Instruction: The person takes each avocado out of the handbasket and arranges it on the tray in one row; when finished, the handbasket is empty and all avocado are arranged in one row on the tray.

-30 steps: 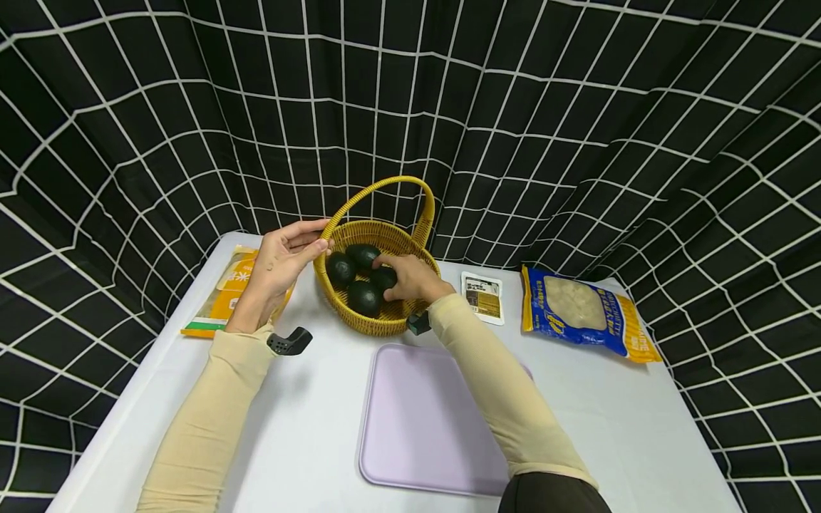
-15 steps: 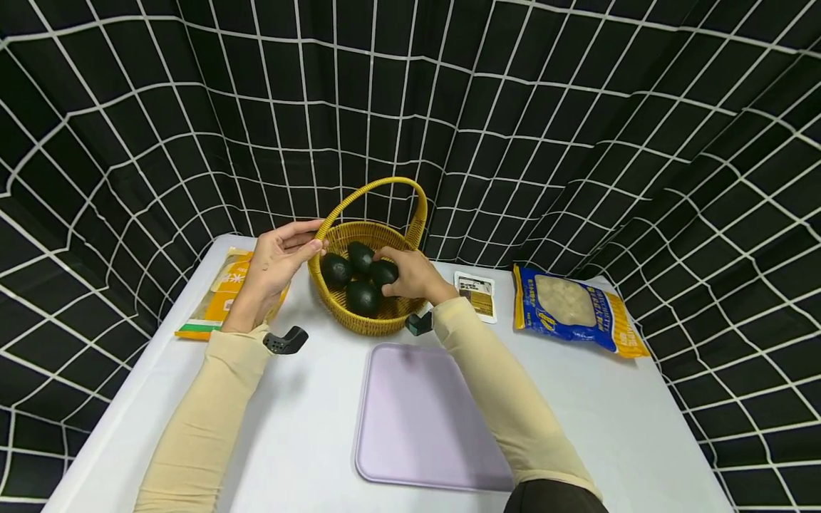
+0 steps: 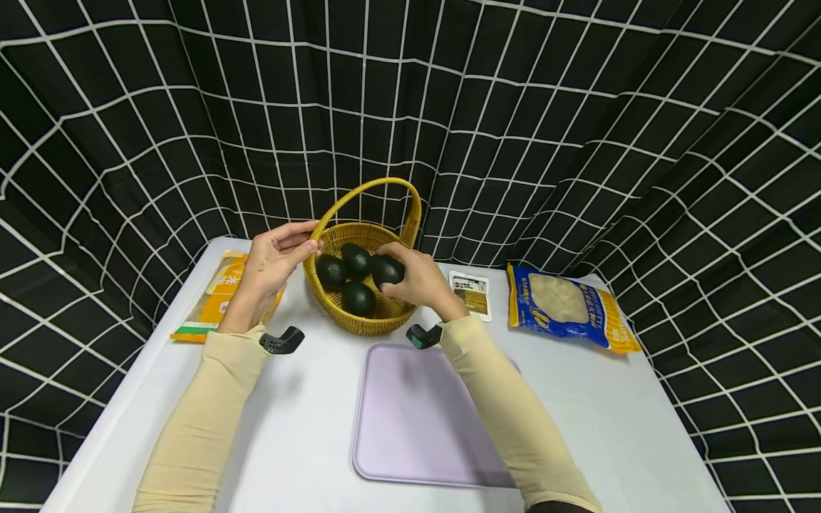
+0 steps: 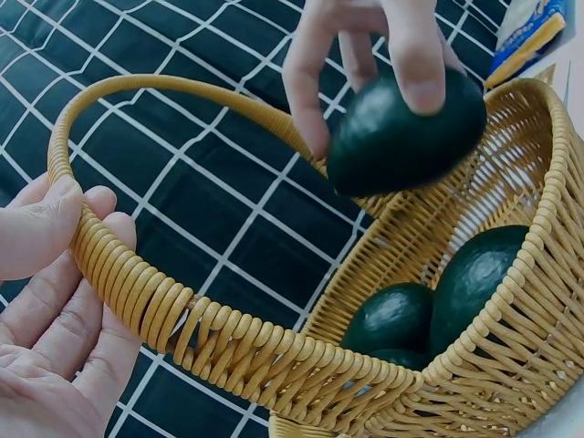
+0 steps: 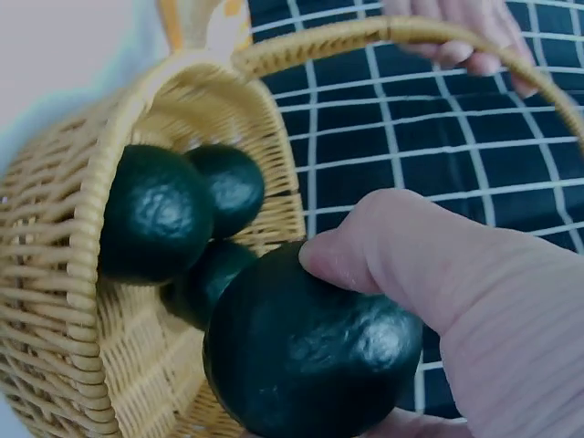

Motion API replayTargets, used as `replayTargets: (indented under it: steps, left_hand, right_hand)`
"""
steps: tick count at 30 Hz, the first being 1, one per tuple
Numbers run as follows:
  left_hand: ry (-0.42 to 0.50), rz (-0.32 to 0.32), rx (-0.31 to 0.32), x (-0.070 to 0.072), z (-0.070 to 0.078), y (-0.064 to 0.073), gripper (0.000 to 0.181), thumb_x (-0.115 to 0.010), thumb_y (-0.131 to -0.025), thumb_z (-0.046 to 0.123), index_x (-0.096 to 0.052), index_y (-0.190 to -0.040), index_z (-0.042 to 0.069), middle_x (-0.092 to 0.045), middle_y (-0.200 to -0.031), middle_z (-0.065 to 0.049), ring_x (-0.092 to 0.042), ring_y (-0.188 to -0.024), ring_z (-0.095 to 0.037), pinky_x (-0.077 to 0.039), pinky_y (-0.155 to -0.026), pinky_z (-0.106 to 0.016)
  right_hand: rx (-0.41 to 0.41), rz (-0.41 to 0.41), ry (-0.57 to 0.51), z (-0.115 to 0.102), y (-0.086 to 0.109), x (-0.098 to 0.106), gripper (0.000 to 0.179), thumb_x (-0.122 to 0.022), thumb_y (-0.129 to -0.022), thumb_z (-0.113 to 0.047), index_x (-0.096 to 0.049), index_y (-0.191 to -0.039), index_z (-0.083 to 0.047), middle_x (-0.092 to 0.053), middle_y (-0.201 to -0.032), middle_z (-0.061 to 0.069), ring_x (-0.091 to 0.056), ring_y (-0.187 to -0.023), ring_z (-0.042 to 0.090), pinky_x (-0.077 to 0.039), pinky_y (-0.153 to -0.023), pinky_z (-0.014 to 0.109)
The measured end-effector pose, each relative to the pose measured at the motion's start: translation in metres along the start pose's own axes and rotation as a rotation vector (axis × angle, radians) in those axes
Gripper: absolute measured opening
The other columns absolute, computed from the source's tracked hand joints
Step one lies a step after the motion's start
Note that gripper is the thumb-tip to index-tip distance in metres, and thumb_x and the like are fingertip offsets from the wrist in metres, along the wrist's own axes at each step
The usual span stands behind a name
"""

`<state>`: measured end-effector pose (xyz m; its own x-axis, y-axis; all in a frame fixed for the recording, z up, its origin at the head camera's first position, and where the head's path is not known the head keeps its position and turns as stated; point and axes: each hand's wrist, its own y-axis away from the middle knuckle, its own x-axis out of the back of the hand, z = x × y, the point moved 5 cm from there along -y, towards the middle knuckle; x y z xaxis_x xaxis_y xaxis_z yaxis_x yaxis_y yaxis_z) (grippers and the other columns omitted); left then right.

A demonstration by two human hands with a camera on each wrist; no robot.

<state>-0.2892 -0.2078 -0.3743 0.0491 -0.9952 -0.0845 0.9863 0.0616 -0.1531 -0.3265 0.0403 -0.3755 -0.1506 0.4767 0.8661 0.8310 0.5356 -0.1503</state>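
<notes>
A yellow wicker basket (image 3: pixel 359 326) with a tall arched handle (image 3: pixel 365 187) stands toward the back of the table. My left hand (image 3: pixel 272 267) holds the left base of that handle between thumb and fingers, as the left wrist view also shows. A dark green avocado (image 5: pixel 310 347) is gripped by my right hand (image 3: pixel 420 281), thumb on one side and fingers on the other. It is lifted above the basket's right part. Three more avocados lie inside: one at left (image 3: pixel 331 271), one at the back (image 3: pixel 355 260) and one in front (image 3: pixel 358 298).
A lilac tray (image 3: pixel 423 420) lies in front of the basket, partly under my right forearm. To the right are a small flat packet (image 3: pixel 471 296) and a blue and yellow bag (image 3: pixel 567 310). An orange bag (image 3: pixel 214 299) lies at left behind my left wrist. Black gridded cloth (image 3: pixel 359 107) surrounds the table.
My right hand has raised the avocado from among the others in the basket and drawn it slightly up and right. My left hand stays on the handle. The view has shifted a little.
</notes>
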Motion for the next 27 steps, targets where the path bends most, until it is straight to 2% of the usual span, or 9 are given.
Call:
replayTargets:
  steps: [3, 9, 18, 23, 27]
  left_hand:
    - [-0.018, 0.005, 0.003, 0.001, -0.001, 0.000, 0.038, -0.068, -0.096, 0.011, -0.066, -0.134, 0.009, -0.074, -0.110, -0.002, -0.074, -0.102, -0.020, -0.059, -0.088, -0.020]
    - [0.025, -0.013, -0.008, 0.000, 0.001, 0.001, 0.038, -0.069, -0.096, 0.011, -0.065, -0.133, 0.006, -0.075, -0.108, -0.003, -0.073, -0.098, -0.017, -0.058, -0.089, -0.019]
    - [0.040, -0.014, -0.007, 0.000, 0.001, 0.001, 0.038, -0.070, -0.095, 0.013, -0.066, -0.132, 0.007, -0.075, -0.107, -0.001, -0.073, -0.101, -0.021, -0.058, -0.090, -0.019]
    - [0.027, -0.009, 0.001, 0.000, 0.001, 0.001, 0.038, -0.069, -0.095, 0.012, -0.065, -0.133, 0.007, -0.075, -0.108, -0.001, -0.073, -0.100, -0.017, -0.058, -0.089, -0.019]
    - [0.031, -0.005, -0.001, -0.001, 0.001, 0.001, 0.037, -0.068, -0.096, 0.010, -0.065, -0.132, 0.005, -0.074, -0.106, 0.000, -0.073, -0.095, -0.013, -0.059, -0.088, -0.019]
  right_hand:
    - [-0.003, 0.041, -0.032, -0.004, 0.010, 0.005, 0.058, -0.079, -0.083, -0.023, -0.058, -0.137, -0.023, -0.067, -0.128, 0.006, -0.065, -0.101, 0.023, -0.057, -0.084, 0.041]
    - [-0.016, 0.114, -0.057, -0.015, 0.030, 0.011, 0.057, -0.079, -0.081, -0.023, -0.059, -0.134, -0.026, -0.068, -0.122, 0.004, -0.064, -0.094, 0.021, -0.056, -0.078, 0.036]
    - [0.032, 0.208, -0.036, -0.037, 0.058, 0.015, 0.061, -0.081, -0.079, -0.026, -0.058, -0.136, -0.027, -0.068, -0.126, 0.003, -0.066, -0.108, 0.020, -0.056, -0.085, 0.039]
    - [0.015, 0.246, -0.066, -0.042, 0.074, 0.015, 0.062, -0.079, -0.077, -0.024, -0.058, -0.136, -0.028, -0.069, -0.114, 0.003, -0.062, -0.091, 0.019, -0.054, -0.072, 0.034]
    - [-0.002, 0.261, -0.100, -0.045, 0.086, 0.013, 0.061, -0.079, -0.078, -0.023, -0.058, -0.135, -0.028, -0.069, -0.116, 0.001, -0.060, -0.089, 0.017, -0.050, -0.071, 0.032]
